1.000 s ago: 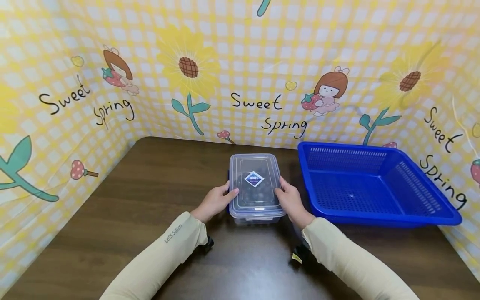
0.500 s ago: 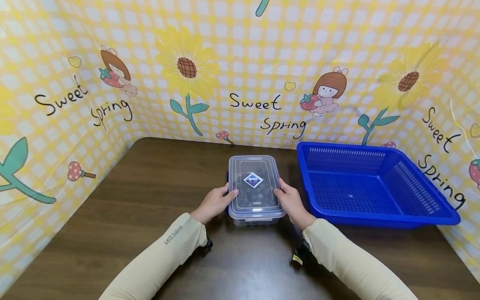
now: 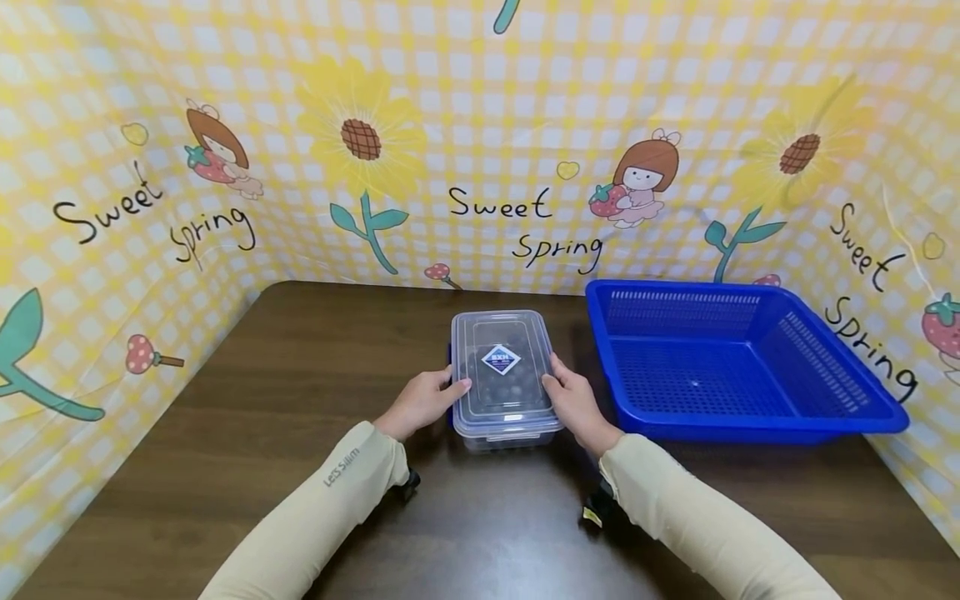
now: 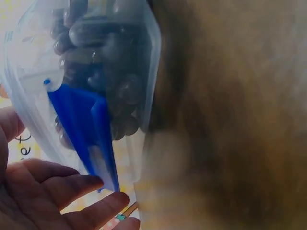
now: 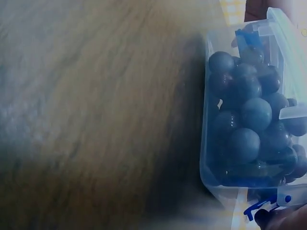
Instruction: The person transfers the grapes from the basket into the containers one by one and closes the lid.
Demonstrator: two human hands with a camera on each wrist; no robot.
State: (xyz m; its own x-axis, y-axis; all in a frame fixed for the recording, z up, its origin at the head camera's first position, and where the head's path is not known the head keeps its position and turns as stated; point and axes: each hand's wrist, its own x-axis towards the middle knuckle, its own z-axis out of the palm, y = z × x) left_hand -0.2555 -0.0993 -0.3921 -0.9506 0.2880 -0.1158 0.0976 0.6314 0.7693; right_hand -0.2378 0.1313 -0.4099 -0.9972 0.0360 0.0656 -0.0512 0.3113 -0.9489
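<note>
On the table stands a clear plastic food container (image 3: 510, 437) with its lid (image 3: 480, 402) on top and a diamond label (image 3: 501, 360) on the lid. Several dark, round, grape-like balls (image 5: 244, 143) show through its walls. My left hand (image 3: 418, 402) holds the left side, thumb on the lid's edge. In the left wrist view a blue latch (image 4: 79, 124) sticks out from the side, with fingertips at its lower end. My right hand (image 3: 579, 406) grips the opposite side, thumb also on the lid's edge. Another blue latch (image 5: 261, 207) shows by a finger in the right wrist view.
A blue perforated plastic basket (image 3: 738, 431) stands to the right, close to my right hand. The brown wooden table (image 3: 247, 467) ends at a yellow checked cloth (image 3: 420, 50) that hangs behind it and at both sides.
The head view has shifted slightly, so the whole scene sits a little further left. Both hands keep their places on the container's sides.
</note>
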